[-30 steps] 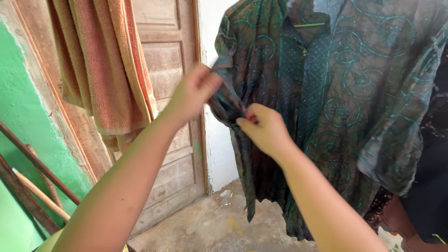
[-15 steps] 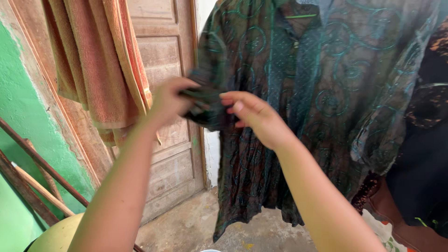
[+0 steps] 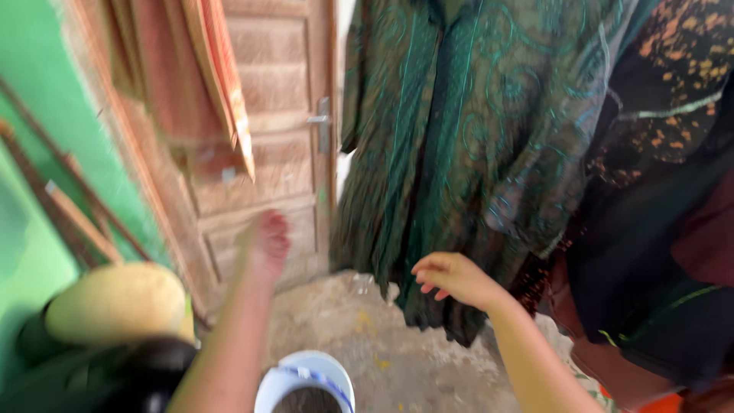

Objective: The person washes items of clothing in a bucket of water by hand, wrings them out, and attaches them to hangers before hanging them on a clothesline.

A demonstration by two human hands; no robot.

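A dark green patterned shirt (image 3: 466,130) hangs in front of me, its hem near the floor. My left hand (image 3: 265,243) is lowered in front of the wooden door, blurred, holding nothing that I can see. My right hand (image 3: 455,278) hovers just below the shirt's hem with its fingers loosely curled and empty. Neither hand touches the shirt.
An orange towel (image 3: 218,84) hangs over the wooden door (image 3: 275,145) with its metal handle (image 3: 322,121). Dark garments (image 3: 665,191) hang at the right. A white bucket (image 3: 306,381) stands below, a yellowish round object (image 3: 115,302) and wooden sticks (image 3: 69,214) lean by the green wall.
Both hands have let go of the shirt's sleeve and dropped downward. The view has tilted down toward the floor and the bucket.
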